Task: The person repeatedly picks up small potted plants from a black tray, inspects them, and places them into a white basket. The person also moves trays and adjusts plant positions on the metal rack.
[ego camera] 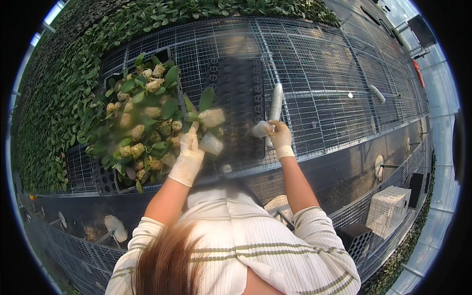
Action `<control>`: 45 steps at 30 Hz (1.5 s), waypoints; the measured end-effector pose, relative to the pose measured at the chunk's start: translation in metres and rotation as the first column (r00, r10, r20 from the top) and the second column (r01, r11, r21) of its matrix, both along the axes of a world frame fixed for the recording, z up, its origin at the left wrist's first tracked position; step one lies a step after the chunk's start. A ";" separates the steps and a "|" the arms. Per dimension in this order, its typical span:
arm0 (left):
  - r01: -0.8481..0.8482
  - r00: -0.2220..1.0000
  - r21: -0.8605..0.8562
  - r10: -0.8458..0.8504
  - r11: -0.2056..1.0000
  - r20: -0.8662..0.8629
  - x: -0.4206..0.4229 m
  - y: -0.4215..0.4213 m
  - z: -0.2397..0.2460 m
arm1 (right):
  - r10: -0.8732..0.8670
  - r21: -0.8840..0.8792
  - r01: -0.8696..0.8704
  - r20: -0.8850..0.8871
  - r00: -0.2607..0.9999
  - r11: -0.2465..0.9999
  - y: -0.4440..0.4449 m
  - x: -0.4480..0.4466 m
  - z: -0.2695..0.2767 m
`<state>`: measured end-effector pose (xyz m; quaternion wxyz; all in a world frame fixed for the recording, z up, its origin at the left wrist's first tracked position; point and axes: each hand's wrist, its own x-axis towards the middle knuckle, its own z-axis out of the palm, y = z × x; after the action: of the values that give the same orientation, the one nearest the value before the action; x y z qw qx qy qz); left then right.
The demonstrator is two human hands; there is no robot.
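Note:
My left hand (190, 149), in a pale glove, holds a young plant (211, 117) with broad green leaves and a bare block of roots. A clear plastic pot (211, 143) is at the same hand, just below the root block. My right hand (280, 136), gloved too, grips a translucent plastic cup (260, 129) by its edge. Beside and behind that hand lies a long stack of nested clear cups (276, 101). Between the hands is a black cell tray (239, 107), blurred in part. Many bare-rooted plants (138, 132) are heaped at the left.
Metal mesh benches (313, 70) carry these things. Dense leafy plants (55, 110) fill the far and left sides. Another cup stack (377, 93) lies at the right. A white plastic crate (389, 211) and a black perforated crate (356, 239) are on the bench at lower right.

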<state>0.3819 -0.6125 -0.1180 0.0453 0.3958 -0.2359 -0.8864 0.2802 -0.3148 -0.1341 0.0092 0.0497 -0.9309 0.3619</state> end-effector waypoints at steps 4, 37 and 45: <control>-0.068 0.973 0.185 0.106 0.980 -0.203 -0.005 0.001 -0.004 | 0.064 -0.136 -0.114 -0.332 0.941 0.984 -0.041 0.025 0.029; -0.264 0.956 -0.497 0.156 0.827 -0.248 -0.002 -0.095 0.028 | 0.415 -0.963 0.086 0.190 0.890 0.256 -0.086 0.081 0.091; 0.350 0.931 -0.859 -0.041 0.375 0.361 -0.036 -0.290 0.058 | 0.277 -0.941 0.185 0.264 0.924 0.282 -0.088 0.074 0.086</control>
<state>0.3459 -0.9022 -0.0600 0.1140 0.3958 -0.7305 -0.5448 0.3539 -0.4025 -0.0483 -0.1533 -0.0093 -0.5070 0.8482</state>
